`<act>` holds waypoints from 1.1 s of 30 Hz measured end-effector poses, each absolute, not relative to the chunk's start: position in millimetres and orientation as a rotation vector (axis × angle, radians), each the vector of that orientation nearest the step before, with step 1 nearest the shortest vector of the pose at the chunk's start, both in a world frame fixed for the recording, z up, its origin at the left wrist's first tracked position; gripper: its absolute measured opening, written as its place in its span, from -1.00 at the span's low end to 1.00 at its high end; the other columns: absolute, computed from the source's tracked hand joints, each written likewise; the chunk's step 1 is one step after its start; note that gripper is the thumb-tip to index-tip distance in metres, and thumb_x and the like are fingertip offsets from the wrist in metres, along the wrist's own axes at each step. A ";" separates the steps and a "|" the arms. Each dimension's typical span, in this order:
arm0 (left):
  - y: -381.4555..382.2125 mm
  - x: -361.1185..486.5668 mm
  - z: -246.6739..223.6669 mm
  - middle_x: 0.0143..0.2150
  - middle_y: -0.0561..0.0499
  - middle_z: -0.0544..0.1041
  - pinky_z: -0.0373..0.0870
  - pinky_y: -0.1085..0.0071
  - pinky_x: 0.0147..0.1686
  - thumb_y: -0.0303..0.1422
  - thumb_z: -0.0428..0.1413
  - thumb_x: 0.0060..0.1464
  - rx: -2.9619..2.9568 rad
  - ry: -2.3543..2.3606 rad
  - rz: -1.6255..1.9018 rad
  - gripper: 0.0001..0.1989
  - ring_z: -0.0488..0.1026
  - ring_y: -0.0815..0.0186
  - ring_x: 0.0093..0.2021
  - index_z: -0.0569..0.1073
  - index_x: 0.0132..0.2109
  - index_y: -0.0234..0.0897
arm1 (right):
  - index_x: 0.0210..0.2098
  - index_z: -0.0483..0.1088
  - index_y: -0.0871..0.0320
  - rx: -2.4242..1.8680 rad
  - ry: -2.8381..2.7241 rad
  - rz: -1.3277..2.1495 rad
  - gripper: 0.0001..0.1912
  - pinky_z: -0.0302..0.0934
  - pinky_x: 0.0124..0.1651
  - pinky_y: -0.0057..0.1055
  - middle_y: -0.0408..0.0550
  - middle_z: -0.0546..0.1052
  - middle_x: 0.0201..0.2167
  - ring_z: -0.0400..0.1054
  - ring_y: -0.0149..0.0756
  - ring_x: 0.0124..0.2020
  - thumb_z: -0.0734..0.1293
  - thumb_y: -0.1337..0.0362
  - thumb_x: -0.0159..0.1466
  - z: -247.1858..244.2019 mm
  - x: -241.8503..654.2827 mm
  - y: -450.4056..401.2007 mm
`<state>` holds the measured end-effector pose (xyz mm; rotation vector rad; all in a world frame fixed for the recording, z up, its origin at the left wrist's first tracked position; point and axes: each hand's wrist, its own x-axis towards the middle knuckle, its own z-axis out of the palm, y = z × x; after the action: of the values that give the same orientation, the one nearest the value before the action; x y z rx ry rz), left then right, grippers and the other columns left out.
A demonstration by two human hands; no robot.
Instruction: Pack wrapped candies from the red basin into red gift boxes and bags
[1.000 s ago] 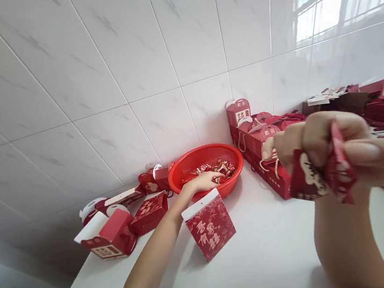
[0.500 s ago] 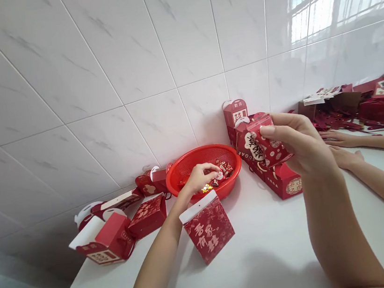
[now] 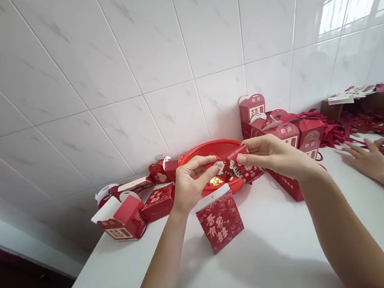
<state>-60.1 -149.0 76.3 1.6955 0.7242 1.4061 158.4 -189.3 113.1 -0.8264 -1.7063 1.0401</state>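
My left hand (image 3: 193, 177) pinches a small wrapped candy (image 3: 220, 166) in front of the red plastic basket (image 3: 226, 147). To its right, my right hand (image 3: 278, 154) is closed on the top edge of a red printed packet (image 3: 250, 170), thumb in front. The packet hangs close beside the candy. Loose wrapped sweets, one shiny gold, show in the basket behind my hands; the rest of its contents is hidden. Below the hands stands a red paper box (image 3: 221, 223) with white lettering and a white top edge.
Several red gift boxes (image 3: 159, 201) lie left of the basket, one open box (image 3: 121, 221) nearest the table's left edge. More boxes (image 3: 288, 133) are stacked on the right. Another person's hands (image 3: 367, 161) rest near a heap of dark red ribbons (image 3: 365, 116). A tiled wall backs the table.
My left hand has lifted the candy from the basket. My right hand has brought the red packet left and down beside it. The other person's hands have shifted, and the view has turned left.
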 end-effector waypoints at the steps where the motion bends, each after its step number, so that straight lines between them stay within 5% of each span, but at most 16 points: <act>1: -150.0 -61.1 75.7 -0.26 -0.03 0.66 0.61 0.35 -0.19 -0.28 0.39 -0.07 1.668 0.723 1.410 -0.74 0.63 0.22 -0.22 0.64 -0.21 -0.29 | -0.39 0.55 0.15 -0.835 -1.723 1.058 -0.63 0.25 -0.45 -0.39 -0.08 0.53 -0.47 0.40 -0.29 -0.42 0.53 -0.05 0.09 112.5 155.9 -188.6; 6: -151.4 -65.3 72.7 -0.20 -0.05 0.68 0.61 0.31 -0.13 -0.27 0.37 -0.04 1.648 0.666 1.356 -0.75 0.63 0.19 -0.17 0.65 -0.19 -0.27 | -0.41 0.54 0.14 -0.857 -1.735 1.115 -0.64 0.27 -0.45 -0.39 -0.09 0.54 -0.46 0.41 -0.29 -0.42 0.52 -0.04 0.11 108.2 149.7 -183.5; 12: -152.0 -69.2 70.4 -0.08 -0.09 0.65 0.59 0.29 -0.09 -0.26 0.33 0.01 1.717 0.636 1.260 -0.63 0.60 0.17 -0.10 0.60 -0.02 -0.26 | -0.24 0.57 0.14 -0.739 -1.707 1.144 -0.70 0.37 -0.23 -0.35 -0.04 0.58 -0.31 0.46 -0.24 -0.26 0.48 0.03 0.21 102.1 146.5 -177.6; 18: -151.7 -68.2 65.9 -0.23 0.00 0.59 0.57 0.31 -0.11 -0.31 0.30 0.06 1.840 0.677 1.220 -0.56 0.57 0.25 -0.20 0.51 0.11 -0.21 | -0.28 0.54 0.18 -0.718 -1.643 1.100 -0.67 0.35 -0.31 -0.38 -0.03 0.57 -0.35 0.43 -0.29 -0.34 0.49 0.03 0.19 95.6 139.2 -172.3; 23: -150.4 -74.7 68.8 -0.07 -0.05 0.55 0.56 0.34 -0.17 -0.25 0.30 0.05 1.868 0.752 1.184 -0.47 0.58 0.25 -0.20 0.44 0.18 -0.16 | -0.36 0.50 0.16 -0.780 -1.551 1.028 -0.64 0.29 -0.38 -0.38 -0.08 0.53 -0.44 0.38 -0.30 -0.41 0.51 -0.02 0.15 91.8 134.7 -168.0; 28: -154.4 -105.5 90.7 -0.03 -0.05 0.58 0.47 0.30 0.02 -0.26 0.28 0.08 2.222 0.788 0.783 -0.80 0.52 0.14 0.04 0.59 -0.15 -0.19 | -0.47 0.44 0.14 -0.821 -1.532 0.872 -0.57 0.16 -0.44 -0.40 -0.12 0.47 -0.50 0.31 -0.32 -0.45 0.53 -0.10 0.07 90.2 137.8 -164.7; 33: -153.3 -122.9 95.6 -0.18 -0.01 0.67 0.46 0.46 -0.26 -0.31 0.20 0.12 2.304 0.815 0.391 -0.85 0.59 0.21 -0.19 0.67 -0.19 -0.14 | -0.53 0.39 0.12 -0.812 -1.523 0.809 -0.53 0.12 -0.45 -0.39 -0.14 0.41 -0.54 0.27 -0.34 -0.46 0.53 -0.14 0.05 89.1 139.7 -162.6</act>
<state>-122.9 -153.3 95.6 2.3037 0.8149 0.3913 139.7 -162.6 89.1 -0.8117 -1.5226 0.8094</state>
